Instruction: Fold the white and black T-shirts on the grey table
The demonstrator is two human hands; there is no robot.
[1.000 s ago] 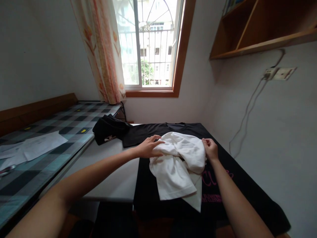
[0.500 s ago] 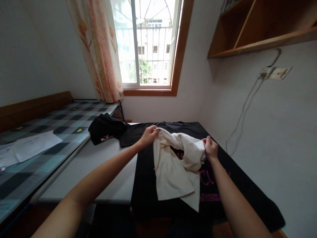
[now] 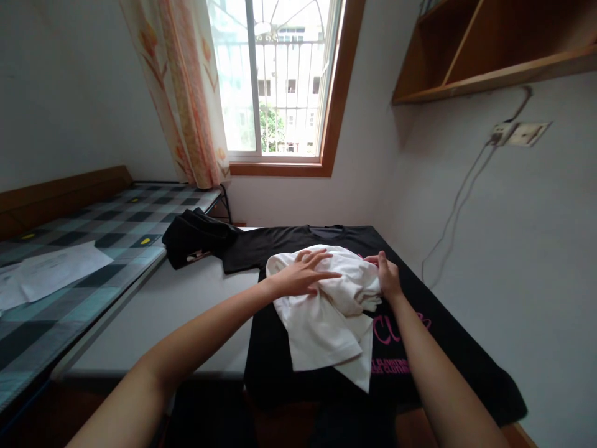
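A crumpled white garment [image 3: 326, 323] lies bunched on a black T-shirt [image 3: 284, 239] with pink lettering; its exact kind is unclear. My left hand [image 3: 305, 274] rests on top of the white fabric, palm down with fingers spread. At the right edge of the bundle, my right hand [image 3: 388, 277] is closed on the cloth, thumb up and one finger pointing left. Some of its fingers are hidden. The black T-shirt is spread flat over the table, its neckline toward the window and its lower part hanging over the front right edge.
A folded black bundle [image 3: 198, 236] lies at the back left of the white table [image 3: 158, 333]. Left of it stands a bed with a checked mattress [image 3: 116, 214] and papers [image 3: 60, 270]. A wall socket [image 3: 527, 134] with a cable and a wooden shelf [image 3: 448, 93] are on the right.
My left hand has let go of the garment's upper left part and now lies open on it. The raised cloth has dropped flatter, closing the gap in its middle.
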